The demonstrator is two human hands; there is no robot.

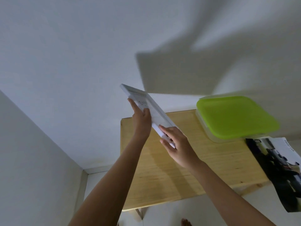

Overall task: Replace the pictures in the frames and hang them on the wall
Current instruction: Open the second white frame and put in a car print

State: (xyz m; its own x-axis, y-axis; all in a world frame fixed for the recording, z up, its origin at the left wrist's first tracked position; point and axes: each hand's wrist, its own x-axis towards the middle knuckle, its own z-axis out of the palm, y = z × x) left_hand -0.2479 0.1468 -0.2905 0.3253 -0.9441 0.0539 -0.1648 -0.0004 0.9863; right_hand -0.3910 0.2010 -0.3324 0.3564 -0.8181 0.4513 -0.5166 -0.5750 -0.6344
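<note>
A white picture frame (154, 111) is held up in the air, tilted, in front of the white wall (81, 54), with a pale picture with a small drawing showing in it. My left hand (141, 121) holds the frame's left side, fingers stretched along it and thumb on the front. My right hand (175, 144) grips the frame's lower corner, fingers curled round its edge. The frame casts a large shadow on the wall to the upper right.
Below stands a light wooden table (162, 168) against the wall. A clear box with a lime-green lid (236, 116) sits at its back right. A dark printed picture (280, 170) lies over the table's right edge. A bare foot (186, 222) shows on the white floor.
</note>
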